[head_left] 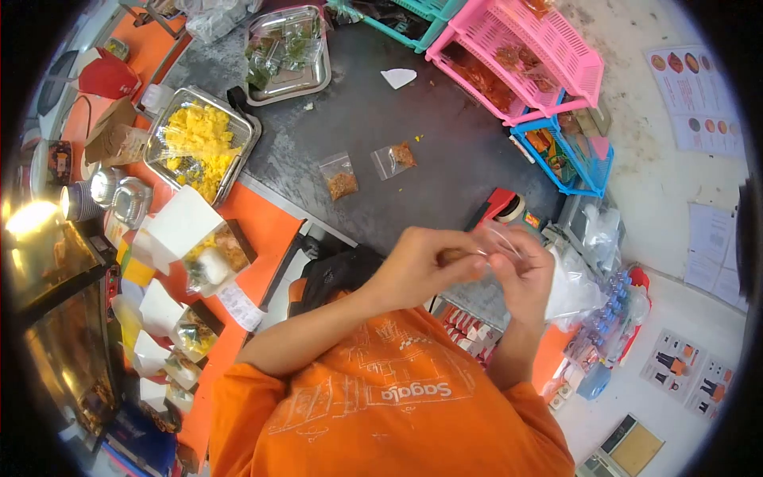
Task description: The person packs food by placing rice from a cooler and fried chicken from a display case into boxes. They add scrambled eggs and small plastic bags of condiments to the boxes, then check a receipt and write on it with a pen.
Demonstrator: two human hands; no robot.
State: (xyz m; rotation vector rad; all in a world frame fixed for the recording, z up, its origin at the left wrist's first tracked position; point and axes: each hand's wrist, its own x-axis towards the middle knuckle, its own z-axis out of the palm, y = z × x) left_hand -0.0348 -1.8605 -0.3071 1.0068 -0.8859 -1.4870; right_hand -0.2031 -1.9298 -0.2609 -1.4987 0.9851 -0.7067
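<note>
My left hand [425,266] and my right hand [526,270] meet in front of my chest, above the dark table's near edge. Between their pinched fingers is a small clear plastic bag [502,238]. Something brownish shows inside the curled fingers of my left hand, but I cannot make out what it is. On the dark table [318,131] beyond lie two small zip bags of orange-brown crumbs, a left one [342,184] and a right one [401,155]. A red tape dispenser [497,208] stands just beyond my right hand.
At the left, a tray of yellow rice [199,143] stands near open food boxes [214,258] on an orange counter [258,215]. A metal tray [318,75] with leaves and clear packets sits farther back. Pink baskets [548,48] and a blue basket [584,163] line the right.
</note>
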